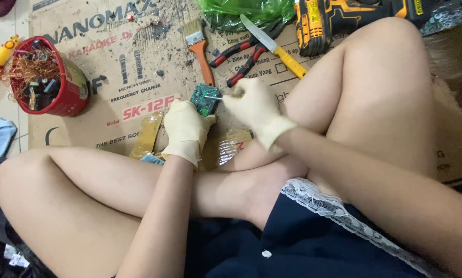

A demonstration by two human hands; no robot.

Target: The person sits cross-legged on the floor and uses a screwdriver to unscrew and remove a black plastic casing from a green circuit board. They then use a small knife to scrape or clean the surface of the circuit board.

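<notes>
Two gloved hands, L (186,128) on circuit board (205,99) edge, R (254,105) w/ thin tool (213,97)

Matt cream rubber gloves on left hand (185,131) and right hand (254,105), green circuit board (205,99) with dull solder points, thin bright metal tool shaft (213,97), matt brown printed cardboard (112,62), glossy red plastic basket (68,98) of coppery wire, wooden-handled brush (200,46), shiny steel knife blade (256,32)

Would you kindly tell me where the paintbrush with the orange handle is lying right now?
In the head view the paintbrush lies on the cardboard sheet, top centre, just above the green circuit board and left of the red-handled pliers.
</notes>
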